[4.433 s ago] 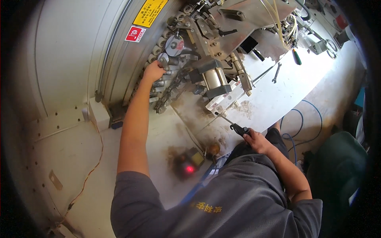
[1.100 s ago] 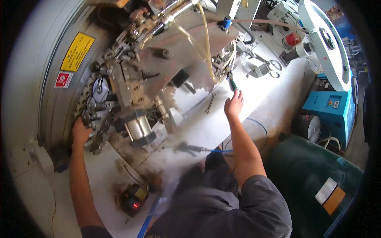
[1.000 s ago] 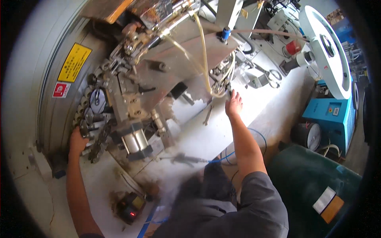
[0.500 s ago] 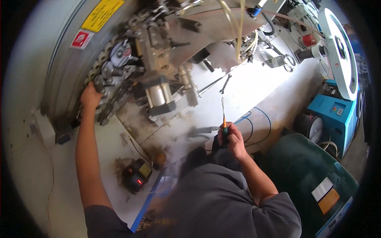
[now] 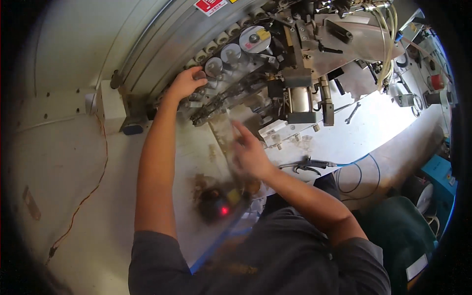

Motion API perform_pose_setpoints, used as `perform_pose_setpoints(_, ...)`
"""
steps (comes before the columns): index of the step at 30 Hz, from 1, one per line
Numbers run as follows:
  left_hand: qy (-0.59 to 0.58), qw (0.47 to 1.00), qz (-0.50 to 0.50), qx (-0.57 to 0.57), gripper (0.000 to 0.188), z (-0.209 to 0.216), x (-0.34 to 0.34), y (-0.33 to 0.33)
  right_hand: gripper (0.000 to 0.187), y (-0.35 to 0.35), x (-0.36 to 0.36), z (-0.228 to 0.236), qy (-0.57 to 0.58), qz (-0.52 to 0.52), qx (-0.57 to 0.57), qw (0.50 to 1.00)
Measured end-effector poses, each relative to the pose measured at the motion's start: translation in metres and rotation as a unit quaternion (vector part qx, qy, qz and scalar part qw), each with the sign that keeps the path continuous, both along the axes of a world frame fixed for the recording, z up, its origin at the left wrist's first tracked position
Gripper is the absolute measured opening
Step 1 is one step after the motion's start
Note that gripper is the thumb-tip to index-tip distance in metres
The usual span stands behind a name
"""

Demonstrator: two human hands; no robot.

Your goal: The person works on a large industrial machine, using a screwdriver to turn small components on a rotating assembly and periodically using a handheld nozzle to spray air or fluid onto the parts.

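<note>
My left hand (image 5: 186, 84) reaches to the far machine and pinches a small round metal roller (image 5: 199, 75) at the end of a row. Beside it stand two larger metal rollers, the nearer one (image 5: 214, 67) next to my fingers, and a silver disc (image 5: 254, 39) with a yellow label. My right hand (image 5: 250, 153) is smeared by motion over the bench, fingers curled and the index finger stretched forward. A pale thin streak by that fingertip looks like the shaft of the screwdriver (image 5: 228, 114); its handle is hidden in the hand.
A metal cylinder (image 5: 299, 100) is mounted on the machine at centre. An air blow gun (image 5: 309, 165) with a blue hose lies on the bench's front edge, and a spanner (image 5: 352, 113) farther right. A dark box with a red light (image 5: 214, 204) sits near my body.
The view has swung left. My right hand has brought the screwdriver leftward from the bench's front edge toward the machine's left end. My left hand has stayed at the row of rollers.
</note>
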State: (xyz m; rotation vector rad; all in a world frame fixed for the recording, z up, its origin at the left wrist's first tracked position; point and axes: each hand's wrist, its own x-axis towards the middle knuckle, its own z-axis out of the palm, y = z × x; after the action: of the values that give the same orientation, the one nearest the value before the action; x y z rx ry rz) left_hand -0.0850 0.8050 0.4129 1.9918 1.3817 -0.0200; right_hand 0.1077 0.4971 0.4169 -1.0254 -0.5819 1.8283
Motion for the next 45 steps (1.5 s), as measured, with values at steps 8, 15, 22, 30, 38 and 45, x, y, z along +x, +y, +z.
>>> perform_pose_setpoints(8,-0.030,0.998,0.061,0.003,0.068,-0.005,-0.007,-0.012,0.058,0.122,-0.072,-0.031,-0.073,-0.101,-0.047,0.991)
perform_pose_setpoints(15,0.008,0.993,0.048,0.110,0.062,-0.017,0.009,-0.018,0.058,0.140,-0.085,-0.060,0.033,-0.169,-0.074,0.982)
perform_pose_setpoints(22,0.067,0.974,0.109,0.190,0.066,-0.008,0.027,-0.039,0.057,0.127,-0.077,-0.039,-0.051,-0.147,-0.064,0.986)
perform_pose_setpoints(30,0.078,0.970,0.087,0.213,0.062,-0.012,0.030,-0.037,0.059,0.142,-0.074,-0.048,0.212,-0.200,-0.134,0.947)
perform_pose_setpoints(38,0.070,0.970,0.087,0.214,0.058,-0.010,0.029,-0.037,0.061,0.139,-0.085,-0.029,0.149,-0.192,-0.121,0.962)
perform_pose_setpoints(45,0.071,0.969,0.087,0.222,0.059,-0.012,0.031,-0.037,0.061,0.151,-0.075,-0.026,0.127,-0.205,-0.105,0.965)
